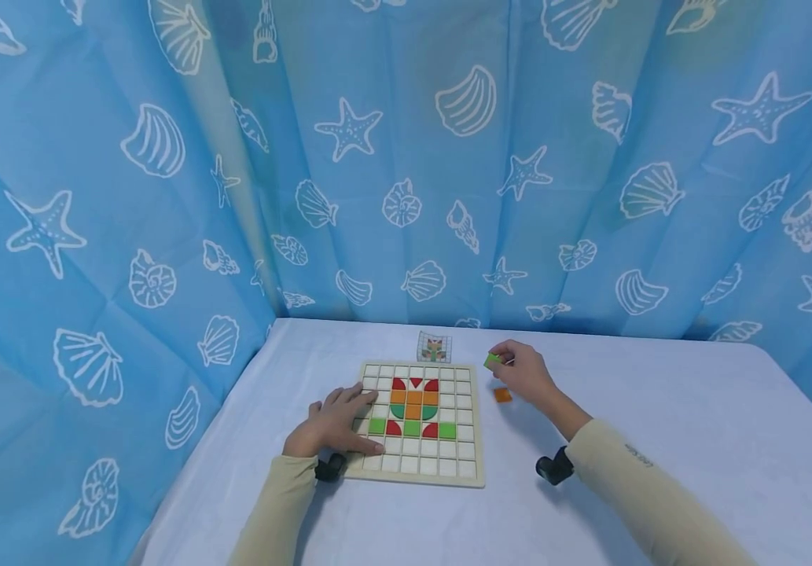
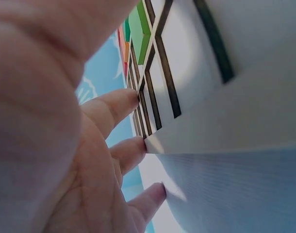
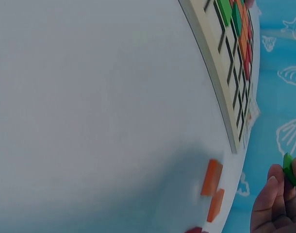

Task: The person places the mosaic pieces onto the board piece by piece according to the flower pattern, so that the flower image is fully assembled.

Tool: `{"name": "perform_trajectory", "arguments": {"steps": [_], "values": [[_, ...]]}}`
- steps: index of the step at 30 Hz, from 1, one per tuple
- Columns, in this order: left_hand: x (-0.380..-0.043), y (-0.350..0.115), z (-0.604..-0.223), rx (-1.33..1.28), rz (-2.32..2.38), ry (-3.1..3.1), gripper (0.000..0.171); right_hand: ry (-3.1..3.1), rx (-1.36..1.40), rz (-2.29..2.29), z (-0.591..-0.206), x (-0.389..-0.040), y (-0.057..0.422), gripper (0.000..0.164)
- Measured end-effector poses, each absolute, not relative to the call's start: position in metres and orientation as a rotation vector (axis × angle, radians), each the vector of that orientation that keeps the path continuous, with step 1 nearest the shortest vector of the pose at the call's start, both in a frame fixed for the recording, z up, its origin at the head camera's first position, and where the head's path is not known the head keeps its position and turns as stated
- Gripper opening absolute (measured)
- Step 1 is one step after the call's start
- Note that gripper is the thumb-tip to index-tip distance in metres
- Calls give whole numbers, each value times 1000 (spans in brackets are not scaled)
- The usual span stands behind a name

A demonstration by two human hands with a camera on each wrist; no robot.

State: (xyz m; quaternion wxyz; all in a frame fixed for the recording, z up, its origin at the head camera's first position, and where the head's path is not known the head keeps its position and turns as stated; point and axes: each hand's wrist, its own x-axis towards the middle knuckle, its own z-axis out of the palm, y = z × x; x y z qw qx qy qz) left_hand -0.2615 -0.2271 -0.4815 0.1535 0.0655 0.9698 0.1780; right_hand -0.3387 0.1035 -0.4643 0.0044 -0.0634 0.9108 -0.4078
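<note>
A pale square grid board (image 1: pixel 479 440) lies flat, with red, orange, dark green and light green tiles set in its cells. My left hand (image 1: pixel 335 422) rests on its left side with fingers spread; in the left wrist view, fingertips (image 2: pixel 131 150) touch the board's rim. Beyond the board's far right corner, my right hand (image 1: pixel 527 373) pinches a light green tile (image 1: pixel 493 360) between thumb and fingers. The same green tile (image 3: pixel 291 171) shows raised at the right edge of the right wrist view. Below that hand lies an orange tile (image 1: pixel 502 395).
Behind the board lies a small pattern card (image 1: pixel 435 347). The right wrist view shows two orange tiles (image 3: pixel 212 177) and part of a red piece (image 3: pixel 194 230) on the white tabletop. A blue shell-print curtain (image 1: pixel 406 157) hangs along the back and left.
</note>
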Motion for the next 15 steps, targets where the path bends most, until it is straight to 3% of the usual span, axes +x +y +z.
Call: {"name": "perform_trajectory", "arguments": {"steps": [15], "values": [[-262, -225, -483, 166, 525, 2792, 102, 2837, -257, -1246, -473, -325, 85, 25]]}}
